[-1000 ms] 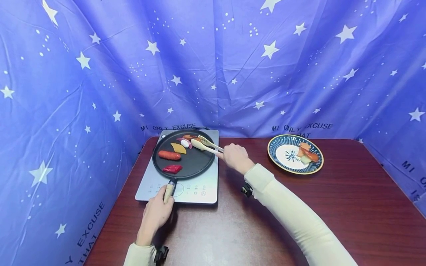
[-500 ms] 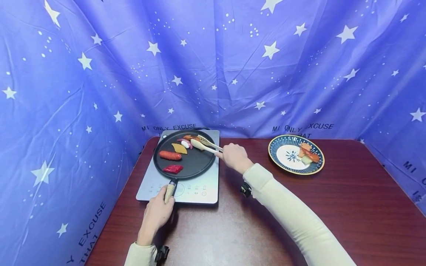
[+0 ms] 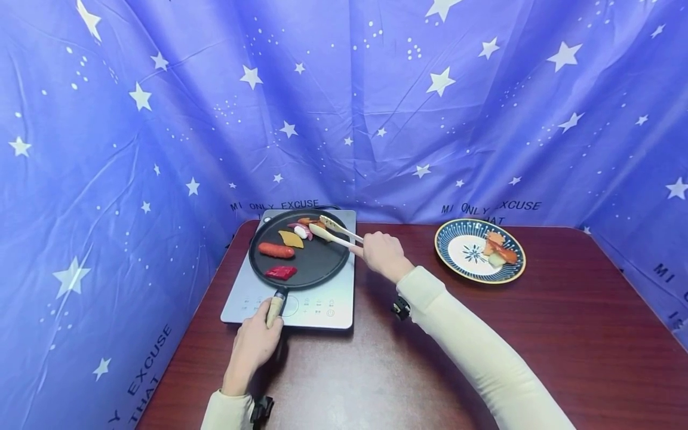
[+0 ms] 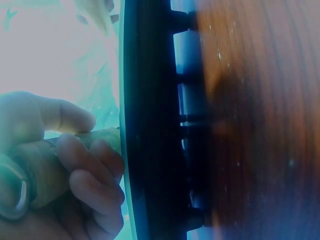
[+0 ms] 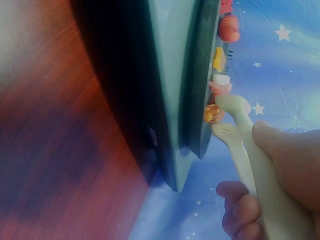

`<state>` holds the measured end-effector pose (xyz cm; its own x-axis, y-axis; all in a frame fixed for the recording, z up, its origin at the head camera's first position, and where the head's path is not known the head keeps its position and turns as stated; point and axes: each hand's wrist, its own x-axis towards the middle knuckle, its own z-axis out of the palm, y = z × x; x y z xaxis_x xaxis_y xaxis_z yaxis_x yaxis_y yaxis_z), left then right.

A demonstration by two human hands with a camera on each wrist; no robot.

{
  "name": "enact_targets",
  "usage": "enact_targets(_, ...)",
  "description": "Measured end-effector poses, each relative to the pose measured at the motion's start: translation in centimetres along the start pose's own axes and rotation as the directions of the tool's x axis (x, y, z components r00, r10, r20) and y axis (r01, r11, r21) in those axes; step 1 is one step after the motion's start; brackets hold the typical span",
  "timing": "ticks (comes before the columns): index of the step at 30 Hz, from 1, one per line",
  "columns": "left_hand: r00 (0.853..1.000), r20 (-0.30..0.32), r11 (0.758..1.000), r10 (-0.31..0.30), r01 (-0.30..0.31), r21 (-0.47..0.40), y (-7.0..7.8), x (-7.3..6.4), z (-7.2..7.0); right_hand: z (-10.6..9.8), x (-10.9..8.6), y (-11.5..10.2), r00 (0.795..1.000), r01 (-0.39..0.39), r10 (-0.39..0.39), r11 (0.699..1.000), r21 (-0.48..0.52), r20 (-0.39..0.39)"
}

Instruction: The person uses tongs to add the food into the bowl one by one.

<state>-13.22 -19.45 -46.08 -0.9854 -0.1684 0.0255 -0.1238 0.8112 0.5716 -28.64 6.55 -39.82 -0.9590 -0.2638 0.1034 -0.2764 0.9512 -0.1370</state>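
Note:
In the head view my left hand [image 3: 255, 343] grips the wooden handle [image 3: 275, 308] of a black frying pan [image 3: 314, 263], fingers curled round it. My right hand [image 3: 384, 255] holds pale kitchen tongs [image 3: 321, 232], their ends at the pan's far right side. The right wrist view has the tongs' tips around or beside an orange-brown food piece [image 5: 212, 114]; whether they pinch it I cannot tell. Also in the pan lie a sausage [image 3: 276, 250], a yellow slice [image 3: 291, 239], a red piece [image 3: 281, 272] and a pink-and-white piece [image 3: 302, 232].
Under the pan is a silver induction cooktop [image 3: 340, 292] on a reddish wooden table [image 3: 408, 370]. A blue-patterned plate [image 3: 459, 251] with several food pieces [image 3: 500, 249] stands at the right. Blue star-printed curtains [image 3: 344, 119] enclose the back and sides.
The head view has shifted slightly. My left hand stays on the pan handle, and my right hand keeps the tongs at about the same spot over the pan.

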Motion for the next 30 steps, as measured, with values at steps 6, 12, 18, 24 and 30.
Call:
enact_targets(6,1.000,-0.001,1.000,-0.006,0.006,0.006,0.0,-0.1,-0.1,-1.2,-0.8,0.3,1.000,-0.005,0.006,1.000,0.008,-0.029)
enact_targets(12,1.000,0.000,1.000,-0.006,0.006,0.003,0.1,-0.1,-0.1,-2.4,-2.0,1.7,0.998,-0.010,0.011,1.000,0.015,-0.061)
enact_targets(18,1.000,0.004,1.000,-0.003,0.003,0.004,0.2,0.0,0.1,-2.8,-3.7,4.0,0.996,-0.006,0.009,0.999,0.036,-0.085)
enact_targets(24,1.000,0.011,1.000,-0.022,0.022,0.018,-0.1,-0.2,0.0,-2.7,-5.6,5.5,0.989,0.044,-0.036,0.998,0.048,-0.142)
enact_targets(30,1.000,0.018,1.000,-0.014,0.014,0.010,-0.1,-0.1,0.1,-2.8,-7.0,7.7,0.987,0.037,-0.027,0.998,0.059,-0.161)
